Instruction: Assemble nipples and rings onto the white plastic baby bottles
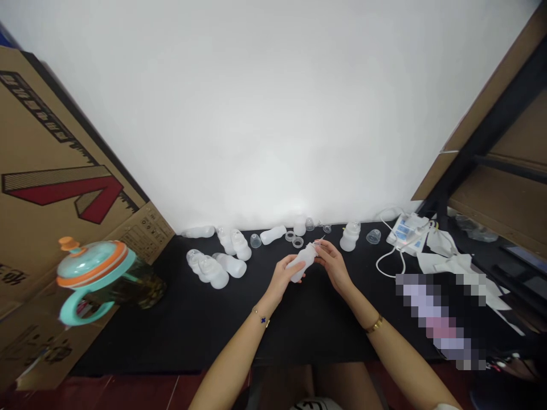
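Note:
My left hand is wrapped round a frosted white baby bottle, which tilts with its neck up and to the right. At that neck, the fingers of my right hand are pinched together on a small pale piece whose kind I cannot make out; a thin tip pokes up past them. Just beyond my hands lie clear rings, a small bottle and a clear dome cap. A capped baby bottle stands to the right of my right hand.
Several baby bottles are grouped at the left of the black table. A lidded jug stands by a cardboard box. To the right are a dome cap, a power strip with white cables and crumpled paper.

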A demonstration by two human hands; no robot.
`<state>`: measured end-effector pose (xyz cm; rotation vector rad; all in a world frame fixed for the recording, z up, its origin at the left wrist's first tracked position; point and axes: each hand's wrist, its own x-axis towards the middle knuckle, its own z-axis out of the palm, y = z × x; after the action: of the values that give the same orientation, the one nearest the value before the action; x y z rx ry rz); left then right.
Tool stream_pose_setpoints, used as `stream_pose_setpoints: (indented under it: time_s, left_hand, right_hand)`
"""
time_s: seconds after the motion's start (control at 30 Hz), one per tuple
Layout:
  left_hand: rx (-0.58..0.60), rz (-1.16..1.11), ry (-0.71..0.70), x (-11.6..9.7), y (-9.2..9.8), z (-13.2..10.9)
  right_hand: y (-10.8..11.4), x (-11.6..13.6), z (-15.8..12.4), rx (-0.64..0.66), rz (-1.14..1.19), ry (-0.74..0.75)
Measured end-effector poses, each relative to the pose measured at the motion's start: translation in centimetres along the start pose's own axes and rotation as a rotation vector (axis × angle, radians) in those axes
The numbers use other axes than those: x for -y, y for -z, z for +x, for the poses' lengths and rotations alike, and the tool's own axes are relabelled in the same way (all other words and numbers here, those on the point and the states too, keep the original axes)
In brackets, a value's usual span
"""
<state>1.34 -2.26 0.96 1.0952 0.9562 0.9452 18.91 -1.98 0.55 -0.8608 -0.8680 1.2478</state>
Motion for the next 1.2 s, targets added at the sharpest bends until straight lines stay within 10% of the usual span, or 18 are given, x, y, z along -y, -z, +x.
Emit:
stream_pose_setpoints:
  time_s: [1.2]
  left_hand:
    - [0.032, -0.08, 0.06, -0.43, 0.0, -0.3]
  right_hand:
    - [0.01, -0.23, 0.22, -0.021, 0.008, 0.025]
